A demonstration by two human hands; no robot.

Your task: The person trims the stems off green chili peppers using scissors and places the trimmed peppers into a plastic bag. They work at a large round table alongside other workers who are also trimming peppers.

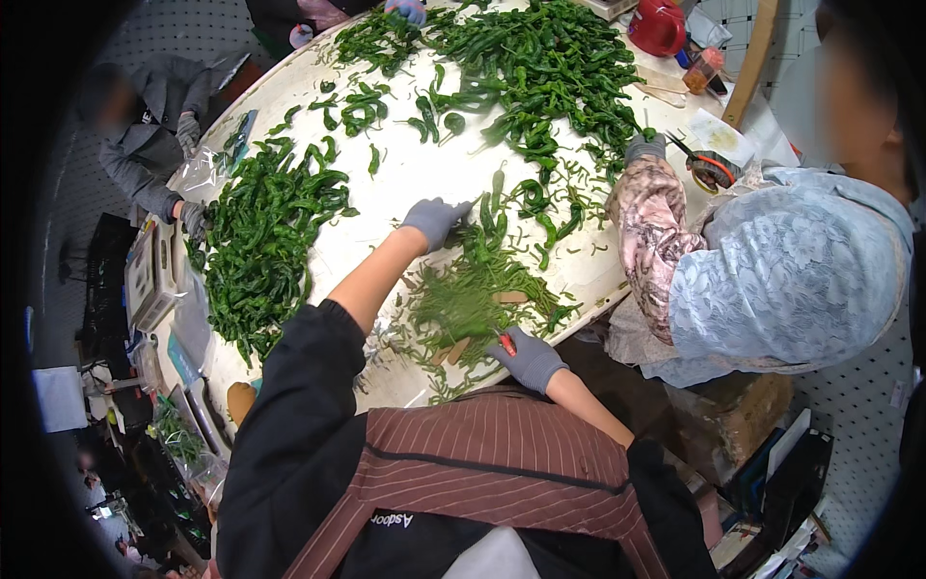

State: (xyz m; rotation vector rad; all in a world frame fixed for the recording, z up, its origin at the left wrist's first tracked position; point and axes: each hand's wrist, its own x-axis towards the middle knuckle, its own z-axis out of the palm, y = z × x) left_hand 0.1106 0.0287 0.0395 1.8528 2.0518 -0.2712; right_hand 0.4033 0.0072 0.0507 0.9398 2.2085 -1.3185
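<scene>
My left hand (436,221), in a grey glove, reaches over the white table (405,170), its fingertips beside a few long green peppers (498,217); whether it grips one is hidden. My right hand (532,360), gloved too, is at the near table edge, closed around a small red-handled tool (508,344) whose working end is unclear. Between the hands lies a pile of cut green stems (463,297), partly blurred, with flat wooden pieces (510,297) among them. A big heap of green peppers (268,239) is to the left, another (542,65) at the far side.
At the right a co-worker's gloved hand (646,147) holds a pepper near scissors (705,163). Another person's gloved hand (195,219) touches the left heap; a third person's hand (406,11) is at the far edge. A red mug (657,27) stands far right.
</scene>
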